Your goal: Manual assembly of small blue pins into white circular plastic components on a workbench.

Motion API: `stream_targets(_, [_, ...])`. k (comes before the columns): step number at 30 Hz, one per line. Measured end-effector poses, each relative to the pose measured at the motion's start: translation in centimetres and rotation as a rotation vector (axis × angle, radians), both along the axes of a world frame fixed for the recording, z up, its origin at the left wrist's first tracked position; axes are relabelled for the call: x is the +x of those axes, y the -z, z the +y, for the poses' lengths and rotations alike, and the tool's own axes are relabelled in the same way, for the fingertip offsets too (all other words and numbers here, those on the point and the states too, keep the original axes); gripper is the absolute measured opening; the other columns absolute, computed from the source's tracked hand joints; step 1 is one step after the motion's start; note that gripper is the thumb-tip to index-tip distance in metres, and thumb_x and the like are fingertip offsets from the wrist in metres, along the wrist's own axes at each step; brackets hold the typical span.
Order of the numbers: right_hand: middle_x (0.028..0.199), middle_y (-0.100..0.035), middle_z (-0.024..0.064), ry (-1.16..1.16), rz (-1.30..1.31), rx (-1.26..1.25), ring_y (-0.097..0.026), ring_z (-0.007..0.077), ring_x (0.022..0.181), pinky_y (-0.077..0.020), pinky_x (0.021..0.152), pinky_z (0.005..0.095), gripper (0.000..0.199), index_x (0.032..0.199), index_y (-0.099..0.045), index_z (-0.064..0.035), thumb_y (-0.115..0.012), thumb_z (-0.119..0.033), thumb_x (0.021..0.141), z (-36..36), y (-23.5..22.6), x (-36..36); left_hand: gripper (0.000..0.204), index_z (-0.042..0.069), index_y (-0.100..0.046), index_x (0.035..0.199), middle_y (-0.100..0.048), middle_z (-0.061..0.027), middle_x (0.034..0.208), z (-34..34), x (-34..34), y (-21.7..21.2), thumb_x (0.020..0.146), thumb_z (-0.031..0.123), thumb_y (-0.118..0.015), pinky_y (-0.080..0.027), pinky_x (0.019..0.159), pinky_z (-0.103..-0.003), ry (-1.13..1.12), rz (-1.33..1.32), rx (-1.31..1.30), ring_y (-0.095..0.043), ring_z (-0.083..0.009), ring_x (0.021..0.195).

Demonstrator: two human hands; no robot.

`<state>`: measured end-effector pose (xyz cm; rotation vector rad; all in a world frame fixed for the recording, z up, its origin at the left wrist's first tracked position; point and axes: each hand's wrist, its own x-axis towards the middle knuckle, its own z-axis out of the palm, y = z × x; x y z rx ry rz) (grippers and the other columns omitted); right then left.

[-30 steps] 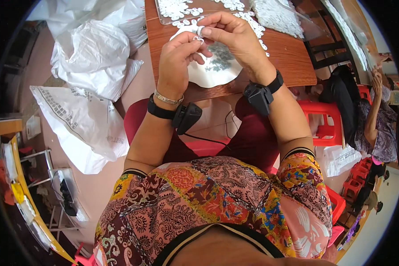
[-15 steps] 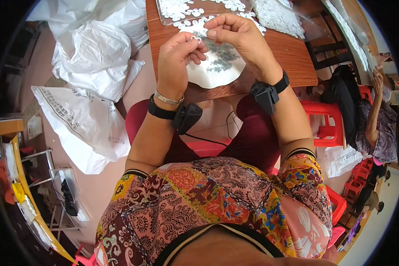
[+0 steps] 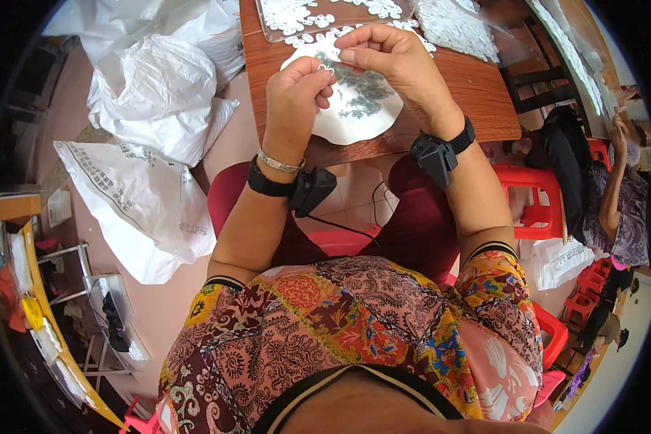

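Note:
My left hand (image 3: 296, 90) is closed, thumb and forefinger pinching a small white plastic piece with round openings (image 3: 326, 69). Just above and to its right, my right hand (image 3: 389, 61) pinches at another small white piece (image 3: 335, 53), mostly hidden by the fingertips. Both hands hover over a white, wavy-edged sheet (image 3: 325, 130) on the wooden table. A spread of tiny dark grey parts (image 3: 365, 94) lies on it, too small to name. Beyond the fingers, several loose white plastic pieces (image 3: 307, 37) lie on the table.
At the table's far edge stands a clear tray (image 3: 267, 30) with white pieces, beside a bag of similar ones (image 3: 456, 32). White sacks (image 3: 152, 94) crowd the floor at left. A red stool (image 3: 532, 195) and a person in a patterned top (image 3: 615, 217) are at right.
My left hand has shifted slightly right and its fingers have curled in tighter around the white piece. My right hand keeps its pinch nearly in place.

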<state>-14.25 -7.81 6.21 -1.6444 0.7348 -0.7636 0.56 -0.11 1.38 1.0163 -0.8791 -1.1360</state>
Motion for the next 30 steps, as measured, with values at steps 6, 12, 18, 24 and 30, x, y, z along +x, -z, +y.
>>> stream_targets(6, [0.082,-0.065,0.0002,0.008,0.024,-0.067,-0.056,0.006,0.073,-0.0459,0.069,0.0191,0.018,0.097,-0.068,-0.0034,-0.067,-0.01,0.081,0.07,0.0,-0.01,0.017,-0.001,-0.061,0.074,-0.055,-0.0017,0.063,0.0,-0.14,0.05,0.08,0.015,-0.056,-0.037,0.051,-0.02,-0.007,-0.002,-0.003,-0.048,-0.0065,0.056])
stream_targets(12, [0.083,-0.065,0.0,0.009,0.037,-0.107,-0.056,0.0053,0.074,-0.0459,0.069,0.0188,0.019,0.098,-0.067,-0.0029,-0.067,-0.011,0.081,0.03,0.23,-0.05,0.017,-0.001,-0.061,0.074,-0.055,-0.0016,0.063,0.01,-0.23,0.0,0.08,0.014,-0.057,-0.037,0.05,-0.019,-0.012,-0.005,0.019,-0.048,-0.0065,0.055])
stream_targets(18, [0.085,-0.065,0.0002,0.007,0.061,-0.131,-0.058,0.0055,0.076,-0.0458,0.071,0.0186,0.02,0.099,-0.067,-0.0024,-0.066,-0.011,0.082,-0.07,0.36,-0.11,0.017,-0.001,-0.06,0.071,-0.053,-0.0009,0.061,-0.05,-0.16,0.05,0.079,0.014,-0.056,-0.036,0.049,-0.019,0.0,-0.002,0.013,-0.047,-0.0064,0.054])
stream_targets(24, [0.085,-0.065,0.0003,-0.006,0.081,-0.103,-0.058,0.0055,0.078,-0.0459,0.071,0.0187,0.02,0.1,-0.066,-0.0018,-0.065,-0.01,0.082,-0.1,0.2,-0.22,0.017,0.0,-0.059,0.07,-0.053,-0.0003,0.06,-0.01,-0.27,-0.15,0.08,0.013,-0.056,-0.035,0.049,-0.019,0.003,0.009,0.018,-0.046,-0.0059,0.053])
stream_targets(30, [0.084,-0.065,0.0001,-0.016,0.072,-0.083,-0.058,0.0054,0.076,-0.0455,0.07,0.0185,0.019,0.099,-0.066,-0.0019,-0.065,-0.01,0.082,-0.1,0.34,-0.14,0.016,0.003,-0.06,0.074,-0.056,0.0005,0.063,0.11,-0.15,-0.09,0.083,0.014,-0.053,-0.034,0.048,-0.018,-0.008,-0.1,0.028,-0.046,-0.0045,0.053])
